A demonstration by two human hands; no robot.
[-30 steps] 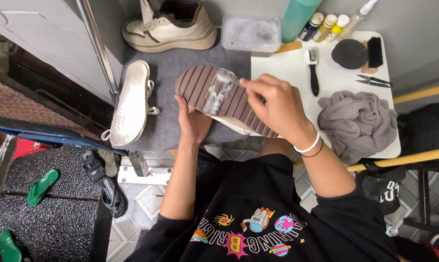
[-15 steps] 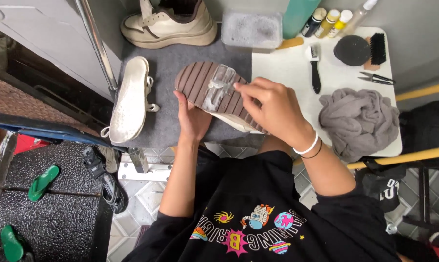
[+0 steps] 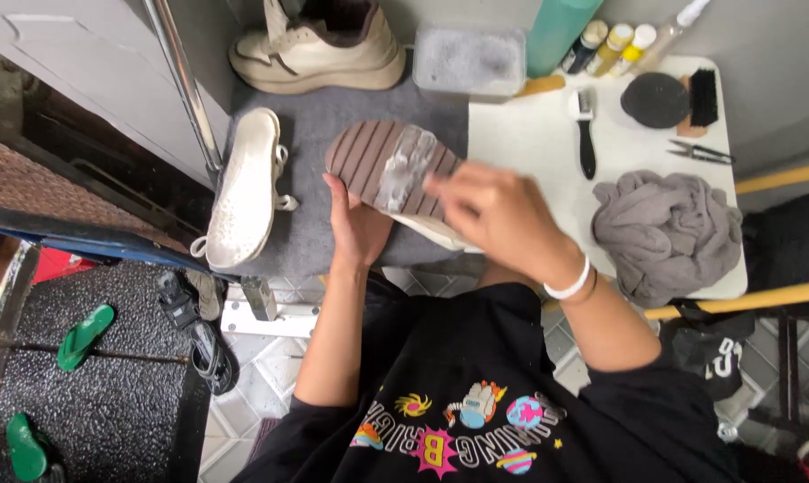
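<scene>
Between both hands [image 3: 422, 215], ribbed-sole shoe [image 3: 382, 165]

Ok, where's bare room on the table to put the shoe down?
White top is bare between black brush and grey mat, and between brush and grey cloth. The back edge is crowded: tub, bottles, round sponge, scissors.

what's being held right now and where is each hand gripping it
The left hand cups the upturned shoe from beneath, near mid-sole. The blurred right hand lies over its heel end; what it grips cannot be told.
</scene>
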